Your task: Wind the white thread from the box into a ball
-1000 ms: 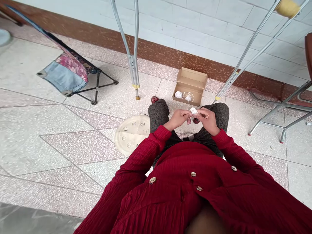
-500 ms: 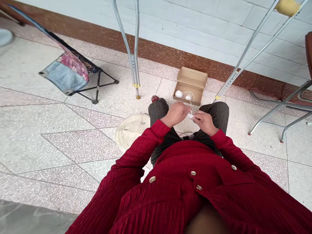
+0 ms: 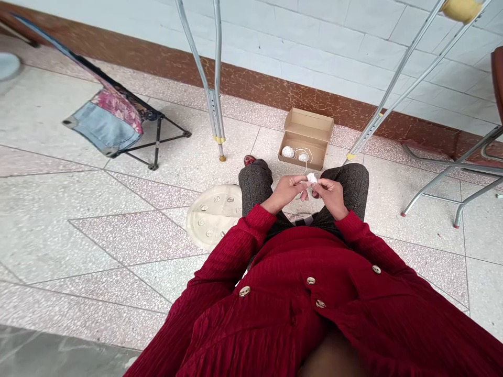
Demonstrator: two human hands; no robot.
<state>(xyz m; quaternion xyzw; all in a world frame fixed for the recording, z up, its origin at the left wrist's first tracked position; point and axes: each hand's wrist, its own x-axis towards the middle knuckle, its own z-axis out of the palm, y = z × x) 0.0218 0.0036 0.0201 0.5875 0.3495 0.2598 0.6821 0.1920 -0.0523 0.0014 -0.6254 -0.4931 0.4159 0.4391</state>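
A small white bundle of yarn (image 3: 312, 178) is held up between my hands, above my lap. My left hand (image 3: 288, 191) pinches its left side, thumb and fingers together. On the other side, my right hand (image 3: 330, 196) grips it between thumb and forefinger. Whether it is wound or stitched is too small to tell. A thin white strand runs from near my left fingers up to the open cardboard box (image 3: 308, 125) on the floor beyond my knees. Inside the box lie a larger ball of white yarn (image 3: 288, 152) and a smaller ball (image 3: 304, 157), with loose strand around them.
One crutch (image 3: 215, 99) leans on the wall left of the box, another crutch (image 3: 373, 123) to its right. A folding chair (image 3: 106, 123) stands at the left. A round cream lid-like disc (image 3: 204, 222) lies by my left leg. Metal chair legs (image 3: 444, 183) are at the right.
The white bundle has risen slightly and turned. My left hand has come down from the strand to the bundle's side, and my right hand has shifted a little.
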